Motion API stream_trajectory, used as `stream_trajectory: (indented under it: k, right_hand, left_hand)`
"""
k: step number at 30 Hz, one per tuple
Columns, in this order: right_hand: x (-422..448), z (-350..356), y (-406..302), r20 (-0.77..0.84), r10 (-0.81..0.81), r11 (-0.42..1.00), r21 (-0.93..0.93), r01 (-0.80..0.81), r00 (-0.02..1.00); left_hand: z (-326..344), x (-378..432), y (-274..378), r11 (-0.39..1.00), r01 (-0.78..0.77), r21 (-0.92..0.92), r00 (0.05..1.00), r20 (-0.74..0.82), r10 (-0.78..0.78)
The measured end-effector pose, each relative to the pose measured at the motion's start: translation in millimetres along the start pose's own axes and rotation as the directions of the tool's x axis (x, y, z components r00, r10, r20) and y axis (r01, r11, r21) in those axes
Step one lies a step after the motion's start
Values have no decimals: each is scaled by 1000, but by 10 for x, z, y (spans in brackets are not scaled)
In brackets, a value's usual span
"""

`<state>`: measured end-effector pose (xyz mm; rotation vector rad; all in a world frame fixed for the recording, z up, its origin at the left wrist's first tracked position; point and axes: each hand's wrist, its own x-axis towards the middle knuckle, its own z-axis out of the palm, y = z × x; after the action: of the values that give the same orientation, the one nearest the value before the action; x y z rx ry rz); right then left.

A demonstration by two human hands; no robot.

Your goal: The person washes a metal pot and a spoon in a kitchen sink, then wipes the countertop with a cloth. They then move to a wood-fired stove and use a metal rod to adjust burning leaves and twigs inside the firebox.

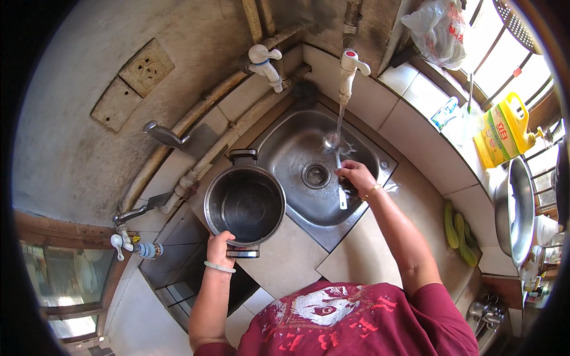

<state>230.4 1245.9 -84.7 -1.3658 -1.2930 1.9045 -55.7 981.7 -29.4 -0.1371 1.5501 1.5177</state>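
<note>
My left hand (220, 249) grips the rim of a dark-lined metal pot (247, 202) with two side handles, held at the left edge of the steel sink (285, 133). Nothing shows in the pot except some wetness or sheen on its bottom. Over the sink's right part, my right hand (356, 175) holds a metal ladle (342, 196) by its handle. The bowl of the ladle lies under the running stream from the faucet (348, 75) with a red-marked top. Something dark lies beneath my right hand, partly hidden. The drain (316, 175) shows between pot and ladle.
A second faucet (266, 64) juts from the left wall above pipes. Several green gourds or cucumbers (458, 231) lie on the right counter. On the right ledge stand a yellow detergent jug (503, 129) and a metal basin (516, 211). A knife blade (159, 201) shows at left.
</note>
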Motion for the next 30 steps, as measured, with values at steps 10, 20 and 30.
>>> stream_trajectory:
  k: [10,20,30]
  right_hand:
    - [255,298,53,124,79,980,170,-100,989]
    - [146,310,-114,128,-33,952,307,-8,991]
    - [211,-359,-264,-100,-170,891,410,196,980]
  left_hand:
    - [-199,-239,87,925,-357,130,919,-127,373]
    - [1733,-11,-798,464,-732,499,681,528,507]
    - [2410,279,-549,907,-146,395,859,506,-82]
